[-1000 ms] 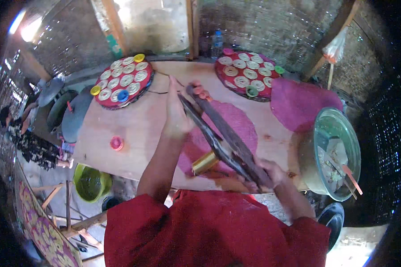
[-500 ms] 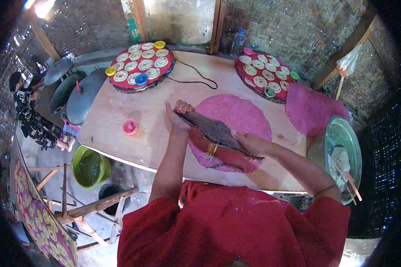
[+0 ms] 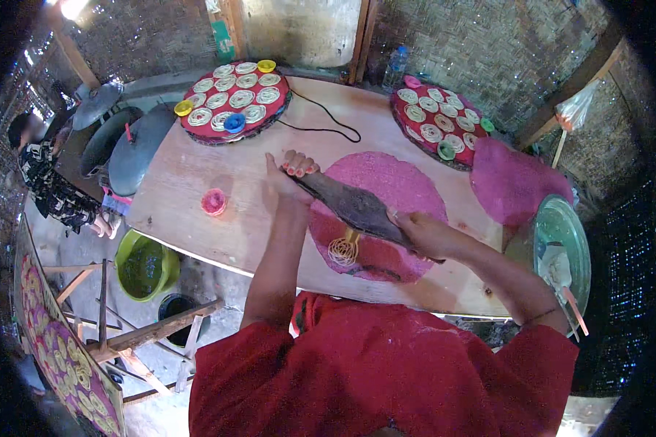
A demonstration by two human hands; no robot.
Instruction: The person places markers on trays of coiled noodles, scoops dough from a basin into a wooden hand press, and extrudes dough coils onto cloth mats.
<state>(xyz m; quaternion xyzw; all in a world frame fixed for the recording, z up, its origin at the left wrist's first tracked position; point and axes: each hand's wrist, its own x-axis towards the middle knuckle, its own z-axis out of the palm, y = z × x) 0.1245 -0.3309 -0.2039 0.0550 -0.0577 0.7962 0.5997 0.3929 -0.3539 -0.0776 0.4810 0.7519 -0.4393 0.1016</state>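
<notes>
Bare pale wood tops the table (image 3: pixel 171 197), its near edge by the person's red shirt (image 3: pixel 386 357). The right hand (image 3: pixel 428 234) grips the near end of a dark press (image 3: pixel 353 205), fingers closed around it; the left hand (image 3: pixel 291 175) curls its fingers over the far end, thumb standing apart. Neither hand is spread open, and the press slants between them above a round pink mat (image 3: pixel 393 175). Under its middle hangs a brass tube (image 3: pixel 352 236), and at the tube's foot a coil (image 3: pixel 342 251) of yellow strands shows against the mat. To the left sits a pink cup (image 3: pixel 213 202); to the right, a green basin (image 3: pixel 584 251). Farther off lie a pink cloth (image 3: pixel 514 182) and two red trays (image 3: pixel 277 108) bearing pale rounds (image 3: pixel 243 98), with a bottle (image 3: pixel 395 69) near the woven wall (image 3: pixel 459 51). Off to the left, a co-worker (image 3: pixel 55 178) is beside metal pans (image 3: pixel 146 160)
</notes>
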